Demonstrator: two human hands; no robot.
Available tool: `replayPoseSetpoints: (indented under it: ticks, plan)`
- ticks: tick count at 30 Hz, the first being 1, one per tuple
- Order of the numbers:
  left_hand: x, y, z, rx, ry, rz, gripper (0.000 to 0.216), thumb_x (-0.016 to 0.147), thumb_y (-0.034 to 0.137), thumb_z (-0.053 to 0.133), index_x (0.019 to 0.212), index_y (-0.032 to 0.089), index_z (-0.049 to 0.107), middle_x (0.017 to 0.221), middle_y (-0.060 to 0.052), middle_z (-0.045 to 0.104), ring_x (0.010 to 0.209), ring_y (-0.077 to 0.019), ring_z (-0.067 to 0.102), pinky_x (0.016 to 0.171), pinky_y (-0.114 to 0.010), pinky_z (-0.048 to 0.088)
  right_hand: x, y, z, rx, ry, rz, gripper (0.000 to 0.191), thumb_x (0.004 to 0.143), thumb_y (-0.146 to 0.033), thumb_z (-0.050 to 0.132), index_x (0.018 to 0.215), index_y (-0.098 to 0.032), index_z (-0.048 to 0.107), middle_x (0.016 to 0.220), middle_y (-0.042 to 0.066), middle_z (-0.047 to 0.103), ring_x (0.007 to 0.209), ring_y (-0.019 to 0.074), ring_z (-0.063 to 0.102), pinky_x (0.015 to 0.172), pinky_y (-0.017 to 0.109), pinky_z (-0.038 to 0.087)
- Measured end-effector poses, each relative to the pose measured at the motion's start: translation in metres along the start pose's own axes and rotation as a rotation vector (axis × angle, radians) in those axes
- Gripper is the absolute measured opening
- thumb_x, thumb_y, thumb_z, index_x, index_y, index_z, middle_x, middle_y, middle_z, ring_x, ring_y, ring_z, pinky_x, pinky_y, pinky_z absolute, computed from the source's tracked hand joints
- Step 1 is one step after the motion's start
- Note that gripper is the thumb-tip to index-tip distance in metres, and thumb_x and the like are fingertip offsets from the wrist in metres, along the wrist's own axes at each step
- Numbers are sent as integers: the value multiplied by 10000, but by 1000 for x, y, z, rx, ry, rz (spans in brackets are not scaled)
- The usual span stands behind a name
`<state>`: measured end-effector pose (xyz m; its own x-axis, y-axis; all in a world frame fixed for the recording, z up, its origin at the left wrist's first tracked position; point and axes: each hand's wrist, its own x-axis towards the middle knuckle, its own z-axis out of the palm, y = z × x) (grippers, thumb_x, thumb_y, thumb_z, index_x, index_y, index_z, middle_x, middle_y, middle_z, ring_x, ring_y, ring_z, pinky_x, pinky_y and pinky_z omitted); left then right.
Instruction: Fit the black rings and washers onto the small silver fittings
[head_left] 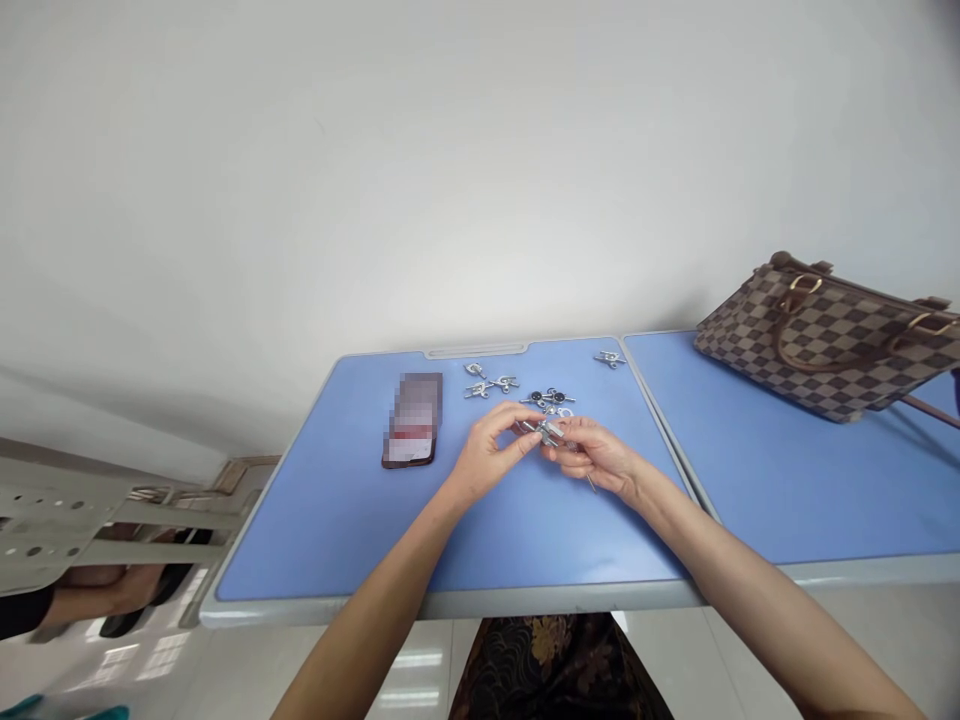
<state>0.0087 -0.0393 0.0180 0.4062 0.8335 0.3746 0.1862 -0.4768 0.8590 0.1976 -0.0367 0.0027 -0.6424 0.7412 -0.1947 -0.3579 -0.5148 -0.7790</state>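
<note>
A blue table (pixel 337 540) adjoined a second table (pixel 810 490) bearing a checkered handbag (pixel 832 345). The left hand (pixel 491 455) and right hand (pixel 598 457) met right of the blue table's centre, fingertips pinched narrow. A phone (pixel 420 450) lay toward the left edge. The metal fitting (pixel 546 432) sat between both hands' fingertips, neither hand nearer; its long axis was unclear. No brand or writing was legible.

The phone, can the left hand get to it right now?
Probably yes: the phone lies left of the left hand, with nothing visible blocking the way. That hand is busy holding a metal piece, though.
</note>
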Motion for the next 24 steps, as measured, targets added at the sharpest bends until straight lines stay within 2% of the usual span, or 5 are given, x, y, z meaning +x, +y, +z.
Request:
replayPoseSetpoints:
  ticks: [6,10,15,18,24]
  plan:
    - [-1,-5,3,43,63,-32,166,851,274,610,993,197,647,970,-49,605,882,-155,585,729,-272,496,1,1,10,-137,29,-112,272,820,-388,638,746,-127,623,530,-35,524,362,8,157,357,193,87]
    - [-1,-6,0,64,71,-33,149,846,258,620,980,211,664,949,-39,593,841,-141,575,716,-265,488,4,6,9,-226,86,-203,316,800,-443,650,939,-160,637,638,-17,589,377,19,198,364,197,121]
    - [-1,-6,-1,5,45,-35,152,874,235,574,988,225,673,995,-43,550,787,-125,585,731,-292,517,6,13,6,-457,195,-351,333,821,-452,625,1037,-199,626,661,-29,587,417,50,347,398,197,278]
    - [-1,-6,0,38,68,-7,145,867,196,574,968,224,674,986,-41,558,872,-149,585,795,-313,509,6,15,6,-642,245,-478,280,861,-409,582,1057,-213,628,872,25,667,699,127,591,648,259,481]
    - [-4,-4,2,123,115,63,222,872,176,564,1089,220,567,1003,-36,586,853,-137,592,832,-316,501,2,17,2,-912,288,-607,270,928,-328,474,1159,-228,573,1107,73,656,989,196,620,872,354,490]
